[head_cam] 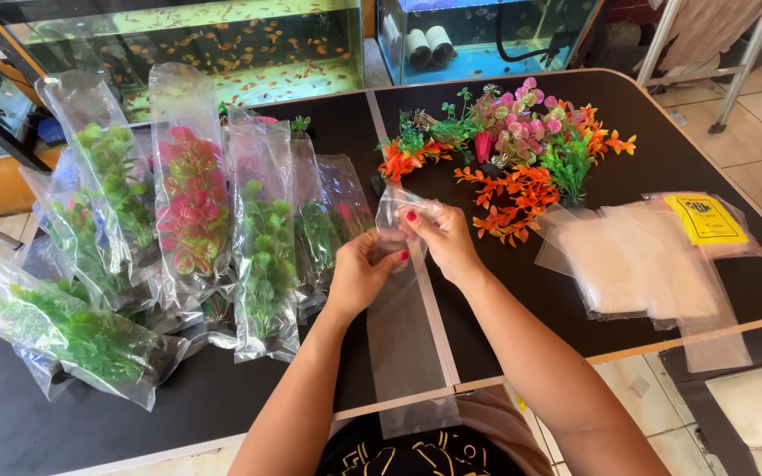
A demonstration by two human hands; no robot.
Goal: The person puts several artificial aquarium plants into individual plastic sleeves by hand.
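Grip: both hands, left hand (359, 269) and right hand (443, 236), pinch the clear bag's (403, 308) top edge.
Bag: hangs lengthwise toward the person, over the desk (663, 167).
Nearer: loose plants (513, 150) beyond right hand.

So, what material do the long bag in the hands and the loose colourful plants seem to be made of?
The long bag looks like thin clear plastic film, glossy: the table's seam shows through it and it creases softly. The loose plants seem moulded plastic, given their very bright, even orange, pink and green leaves; fabric leaves cannot be ruled out.
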